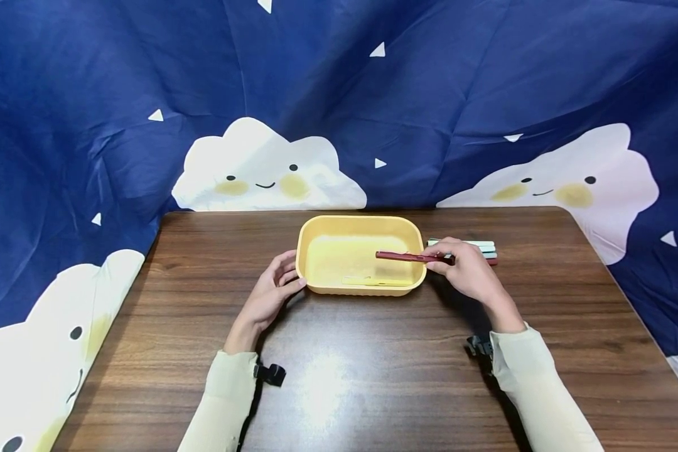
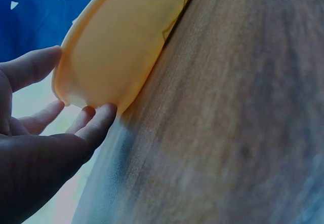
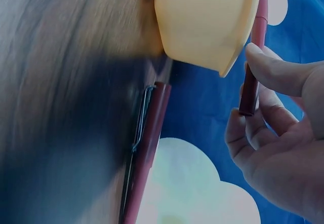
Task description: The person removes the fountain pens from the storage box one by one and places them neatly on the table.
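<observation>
Held a dark red pen (image 1: 401, 257) in the right hand (image 1: 468, 267), pinched between thumb and fingers close to its darker end, with a short stub sticking out past the grip. Had it raised and nearly level over the right rim of a yellow tub (image 1: 324, 263), far end pointing in above the tub's floor. Could not tell whether touching that rim or just above it. Looked light, stiff and smooth, apt to roll or swivel in a loose pinch rather than break; seemed best taken by the barrel, nearer the middle for balance.

Had the left hand (image 1: 268, 295) at the tub's left end, fingers bent against the outer wall and thumb by the near corner, in a loose cupping hold. Judged the tub light and thin-walled, likely to slide if knocked, and well held by rim or end wall. Saw a yellow pen (image 1: 375, 282) lying inside, along the near wall.

Just right of the tub, found pale pens (image 1: 482, 243) side by side on the table (image 1: 147, 339), with a second red pen (image 3: 152, 127) nearest. Farther out, noticed pale sleeves (image 1: 223, 383) and, behind the table, a blue cloth (image 1: 407, 94) with smiling white clouds (image 1: 265, 172).
</observation>
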The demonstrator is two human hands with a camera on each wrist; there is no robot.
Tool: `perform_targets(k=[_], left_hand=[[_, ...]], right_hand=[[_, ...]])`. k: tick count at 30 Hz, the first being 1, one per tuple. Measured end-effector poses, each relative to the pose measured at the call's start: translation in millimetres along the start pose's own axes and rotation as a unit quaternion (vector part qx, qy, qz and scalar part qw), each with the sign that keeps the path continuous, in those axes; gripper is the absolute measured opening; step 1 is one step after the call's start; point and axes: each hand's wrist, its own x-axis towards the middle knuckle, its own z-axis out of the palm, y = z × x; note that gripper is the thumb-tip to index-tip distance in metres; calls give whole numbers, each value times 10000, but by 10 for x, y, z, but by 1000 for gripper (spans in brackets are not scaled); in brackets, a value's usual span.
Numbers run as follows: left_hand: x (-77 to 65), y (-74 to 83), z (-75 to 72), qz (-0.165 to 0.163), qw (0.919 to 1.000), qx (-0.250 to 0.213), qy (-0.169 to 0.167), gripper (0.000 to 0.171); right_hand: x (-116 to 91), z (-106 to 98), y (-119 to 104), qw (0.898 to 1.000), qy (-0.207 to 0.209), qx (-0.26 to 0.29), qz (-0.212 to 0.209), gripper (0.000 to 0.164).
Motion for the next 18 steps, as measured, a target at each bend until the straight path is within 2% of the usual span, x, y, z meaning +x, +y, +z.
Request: perform_targets(k=[10, 18], left_hand=[[-5, 13, -4, 8, 10000, 1, -23, 71], [-7, 5, -11, 11, 10000, 35, -36, 72]], right_hand=[[-56, -82, 90, 9997, 40, -168, -166, 24], [-136, -148, 123, 9994, 71, -329, -41, 24]])
